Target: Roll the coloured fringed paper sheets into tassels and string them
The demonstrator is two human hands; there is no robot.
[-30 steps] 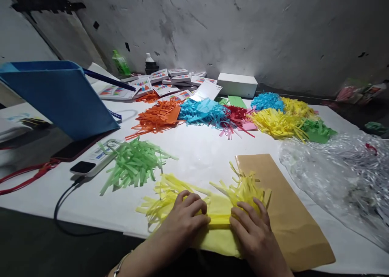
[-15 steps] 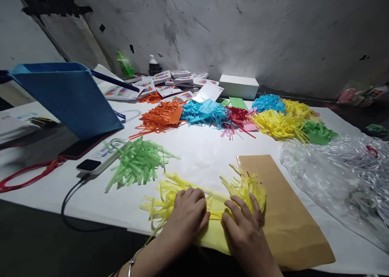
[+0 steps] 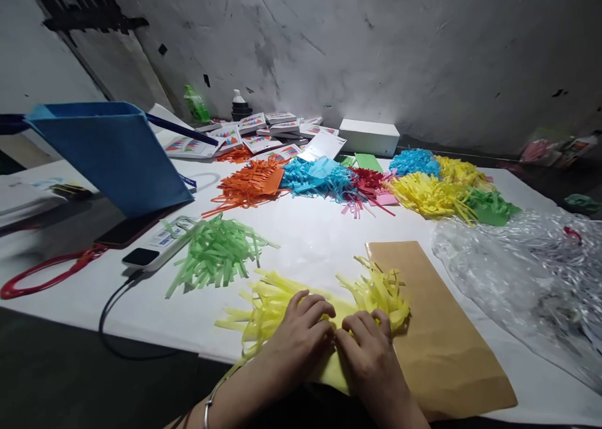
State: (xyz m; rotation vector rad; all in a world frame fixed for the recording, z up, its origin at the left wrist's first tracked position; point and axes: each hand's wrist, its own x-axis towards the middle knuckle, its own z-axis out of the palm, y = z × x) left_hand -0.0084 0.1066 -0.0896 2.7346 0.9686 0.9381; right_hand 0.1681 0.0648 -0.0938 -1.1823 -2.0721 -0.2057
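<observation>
A sheet of yellow tissue paper (image 3: 270,297) lies at the table's front edge, cut into fringe at its left and right ends, its plain middle partly under my hands. My left hand (image 3: 303,328) curls its fingers onto that middle part. Close against it, my right hand (image 3: 369,347) has bent fingers pinching the same paper, and the fingertips of both hands nearly meet. The right fringe overlaps a brown paper sheet (image 3: 446,341). Up and to the left lies a bunch of light green fringed paper (image 3: 219,250).
Orange (image 3: 251,181), blue (image 3: 317,177) and yellow fringed bunches (image 3: 426,194) line the back. A clear plastic bag (image 3: 512,272) of silvery strands lies right. Left are a blue holder (image 3: 117,159), a white device (image 3: 160,244) with a cable, and a red cord (image 3: 47,272). Printed packets (image 3: 263,142) lie behind.
My hands have come closer together over the yellow paper, the left shifting right and the right shifting slightly left. Less of the plain middle shows between them.
</observation>
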